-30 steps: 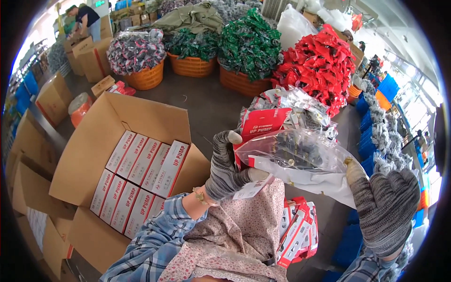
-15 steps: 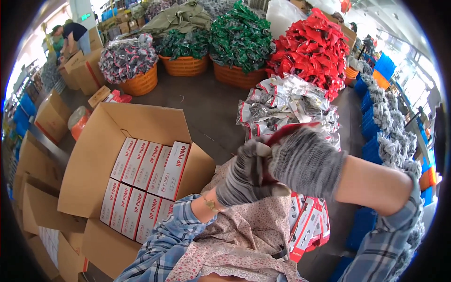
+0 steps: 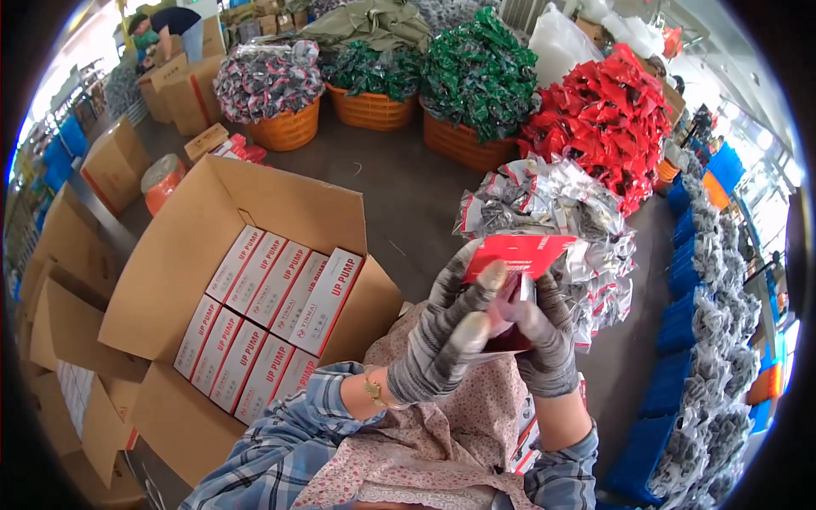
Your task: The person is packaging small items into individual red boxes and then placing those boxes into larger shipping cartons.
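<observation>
In front of my lap I hold a small red cardboard box (image 3: 510, 253) with its top end open and a red flap standing up. My left hand (image 3: 438, 344), in a grey striped glove, grips the box's left side, thumb and finger at the opening. The similarly gloved right hand (image 3: 551, 344) is wrapped round the right side, its thumb at the opening. Something pinkish shows inside, too unclear to name. To the left, an open brown carton (image 3: 293, 197) holds two rows of white-and-red boxes (image 3: 246, 353) standing on end.
A heap of clear-bagged parts (image 3: 544, 204) lies just beyond my hands. Farther off stand orange baskets (image 3: 374, 109) with green and grey packets, beside a red packet heap (image 3: 599, 119). Blue crates (image 3: 654, 450) line the right. Empty cartons (image 3: 81, 340) stand left; another person (image 3: 170, 34) bends over far left.
My right hand has turned and moved down to the box's right side, and the box's open end and red flap now show. The view has shifted slightly.
</observation>
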{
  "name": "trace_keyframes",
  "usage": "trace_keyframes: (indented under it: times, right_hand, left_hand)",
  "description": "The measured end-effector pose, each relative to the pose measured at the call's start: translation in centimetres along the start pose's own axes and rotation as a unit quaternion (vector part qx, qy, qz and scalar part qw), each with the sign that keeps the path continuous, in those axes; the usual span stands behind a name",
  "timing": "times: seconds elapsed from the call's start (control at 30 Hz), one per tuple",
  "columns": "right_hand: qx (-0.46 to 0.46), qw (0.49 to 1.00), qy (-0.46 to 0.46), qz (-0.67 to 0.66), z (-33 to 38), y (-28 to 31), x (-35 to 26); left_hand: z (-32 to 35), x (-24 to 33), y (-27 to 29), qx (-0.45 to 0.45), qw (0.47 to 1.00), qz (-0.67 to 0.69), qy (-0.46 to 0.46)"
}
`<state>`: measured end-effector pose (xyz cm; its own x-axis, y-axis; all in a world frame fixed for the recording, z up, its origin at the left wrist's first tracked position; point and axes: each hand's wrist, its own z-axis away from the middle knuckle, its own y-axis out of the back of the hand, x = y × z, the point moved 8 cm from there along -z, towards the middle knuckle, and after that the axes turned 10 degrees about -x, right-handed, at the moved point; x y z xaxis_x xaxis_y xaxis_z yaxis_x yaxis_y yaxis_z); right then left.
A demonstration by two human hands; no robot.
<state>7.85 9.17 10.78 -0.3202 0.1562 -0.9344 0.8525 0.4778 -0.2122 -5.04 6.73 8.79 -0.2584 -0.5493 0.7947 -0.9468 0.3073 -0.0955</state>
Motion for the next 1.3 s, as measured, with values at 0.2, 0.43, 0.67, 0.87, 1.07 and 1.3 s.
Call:
trace_keyframes:
  times: [0.2,0.43,0.67,0.87,1.07,1.3]
  right_hand:
    - [0.11,0.991,0.065,0.032,1.6,0.1,1.2]
    - [-0.048,0.928,0.324,0.181,3.7,0.4,-0.4]
    - [0.006,0.914,0.292,0.281,4.2,0.4,0.5]
    - [0.063,0.935,0.251,0.242,4.4,-0.2,-0.6]
    - [0.064,0.922,0.256,0.282,4.3,-0.2,-0.5]
    - [0.009,0.919,0.292,0.265,4.2,-1.2,0.4]
  left_hand:
    - [0.4,0.3,0.5,0.073,0.993,-0.084,-0.037]
    - [-0.2,2.6,-0.6,-0.059,0.959,-0.213,-0.179]
    - [1.1,0.5,-0.7,-0.068,0.957,-0.155,-0.238]
    - [0.9,1.1,-1.2,-0.013,0.983,-0.027,-0.181]
    - [0.3,1.8,-0.6,-0.076,0.949,-0.172,-0.254]
    - [1.3,2.1,0.9,-0.003,0.954,-0.159,-0.253]
